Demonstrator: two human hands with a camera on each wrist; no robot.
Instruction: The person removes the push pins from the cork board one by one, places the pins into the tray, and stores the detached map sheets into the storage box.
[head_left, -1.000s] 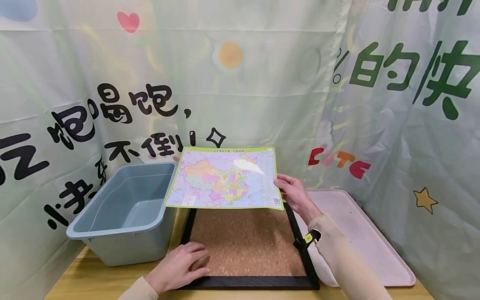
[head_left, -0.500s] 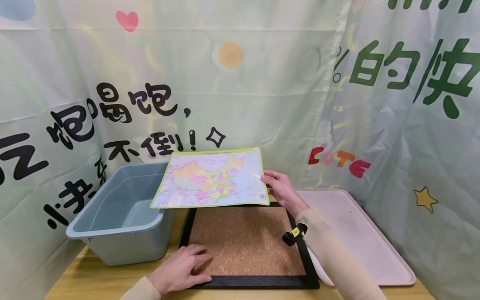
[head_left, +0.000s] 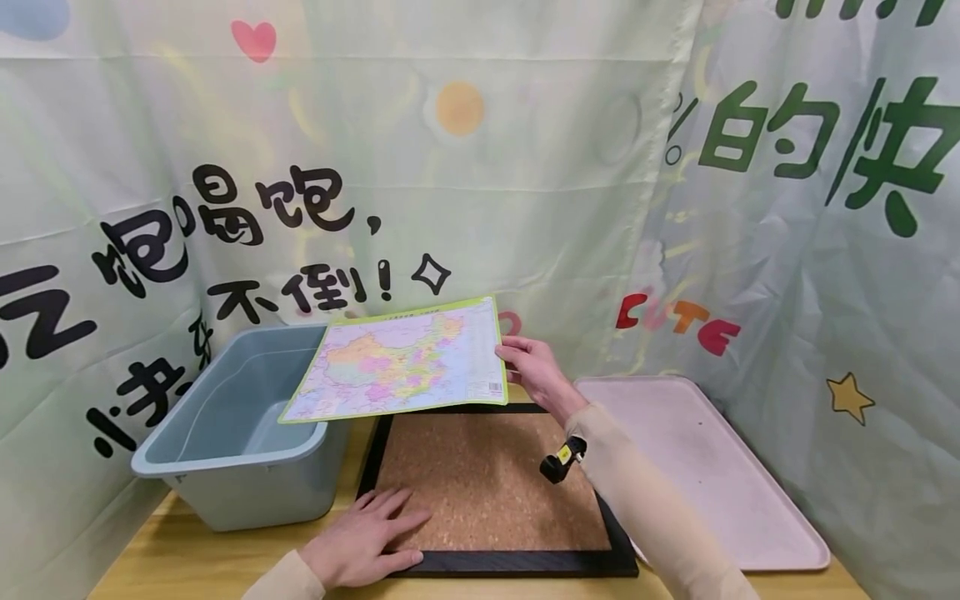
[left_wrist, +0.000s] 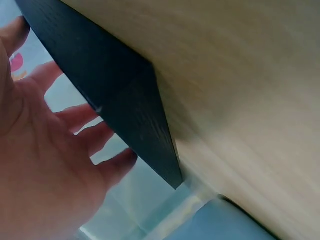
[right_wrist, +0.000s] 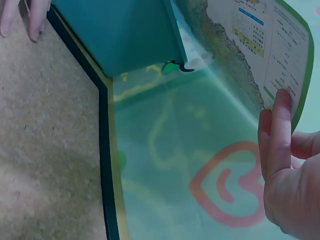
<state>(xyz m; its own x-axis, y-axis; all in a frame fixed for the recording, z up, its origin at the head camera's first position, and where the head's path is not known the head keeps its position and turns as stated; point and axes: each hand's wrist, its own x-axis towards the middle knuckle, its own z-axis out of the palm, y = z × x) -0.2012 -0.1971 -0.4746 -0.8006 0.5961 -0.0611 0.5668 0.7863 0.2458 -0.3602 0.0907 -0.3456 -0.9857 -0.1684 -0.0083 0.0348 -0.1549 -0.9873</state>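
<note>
A thin map sheet (head_left: 390, 367) with a green border is held tilted above the far part of a black-framed cork board (head_left: 487, 483). My right hand (head_left: 536, 371) pinches its right edge between thumb and fingers. The sheet's left side overlaps the rim of a blue-grey plastic tub (head_left: 225, 425). In the right wrist view the printed underside of the map sheet (right_wrist: 260, 50) shows. My left hand (head_left: 363, 537) rests with spread fingers on the board's near left corner. The left wrist view has its fingers along the black frame (left_wrist: 115, 85).
The tub stands left of the board on a wooden table (head_left: 172, 550). A pale pink tray (head_left: 712, 475) lies to the right, partly behind the right forearm. A printed cloth (head_left: 525, 167) hangs behind and along the sides.
My right hand has moved left with the map sheet, which now tilts more and reaches further over the tub. The left hand stays at the board's corner, its fingers more spread.
</note>
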